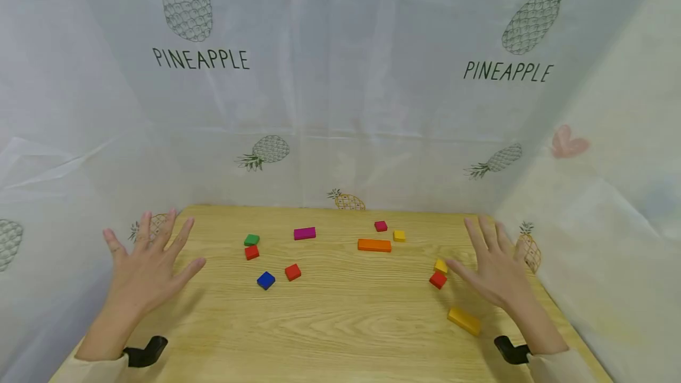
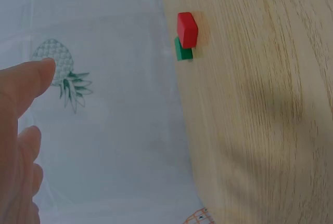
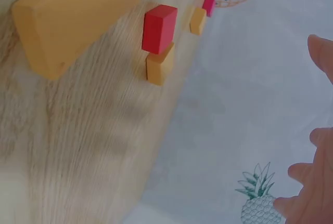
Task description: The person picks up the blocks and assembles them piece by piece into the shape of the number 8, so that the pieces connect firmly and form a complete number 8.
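My left hand is raised above the table's left side, fingers straight and spread, holding nothing. Over the right side my right hand hovers the same way, also bare. Nearest the right hand are a small yellow block, a red block and a longer yellow-orange block. Toward the left lie a green block with a red block beside it, a blue block and another red block. In the left wrist view the red block overlaps the green block.
Farther back on the wooden table are a magenta block, an orange bar, a pinkish-red block and a yellow block. A white pineapple-print sheet hangs behind and along both sides. Each wrist carries a black strap piece.
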`<state>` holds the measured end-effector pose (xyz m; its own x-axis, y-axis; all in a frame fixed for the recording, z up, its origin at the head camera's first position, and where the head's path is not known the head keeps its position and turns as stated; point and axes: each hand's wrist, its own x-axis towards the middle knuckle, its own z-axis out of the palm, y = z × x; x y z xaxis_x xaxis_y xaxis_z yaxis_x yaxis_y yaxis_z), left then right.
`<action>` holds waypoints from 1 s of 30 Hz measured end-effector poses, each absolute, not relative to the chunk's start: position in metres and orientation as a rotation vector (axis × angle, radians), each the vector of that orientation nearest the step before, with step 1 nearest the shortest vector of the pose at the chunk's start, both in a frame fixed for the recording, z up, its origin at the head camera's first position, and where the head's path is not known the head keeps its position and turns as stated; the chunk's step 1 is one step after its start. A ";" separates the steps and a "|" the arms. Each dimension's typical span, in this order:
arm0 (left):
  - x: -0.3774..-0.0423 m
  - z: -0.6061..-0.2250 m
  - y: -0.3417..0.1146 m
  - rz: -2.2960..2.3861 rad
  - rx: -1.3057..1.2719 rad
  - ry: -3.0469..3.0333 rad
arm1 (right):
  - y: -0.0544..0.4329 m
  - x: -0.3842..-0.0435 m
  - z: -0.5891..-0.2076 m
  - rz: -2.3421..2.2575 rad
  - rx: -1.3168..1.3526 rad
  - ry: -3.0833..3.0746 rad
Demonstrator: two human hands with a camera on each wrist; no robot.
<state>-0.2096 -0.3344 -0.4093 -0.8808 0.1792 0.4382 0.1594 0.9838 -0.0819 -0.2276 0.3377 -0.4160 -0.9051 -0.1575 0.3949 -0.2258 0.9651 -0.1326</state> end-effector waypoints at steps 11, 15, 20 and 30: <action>-0.213 -0.416 -0.333 0.075 -0.284 -2.639 | 0.325 -0.237 -0.415 0.300 0.314 -2.729; -0.215 -0.417 -0.330 0.054 -0.303 -2.636 | 0.320 -0.241 -0.415 0.334 0.333 -2.729; -0.218 -0.418 -0.324 0.054 -0.323 -2.627 | 0.313 -0.249 -0.415 0.393 0.363 -2.744; -0.227 -0.423 -0.295 -0.055 -0.461 -2.633 | 0.297 -0.266 -0.415 0.491 0.419 -2.761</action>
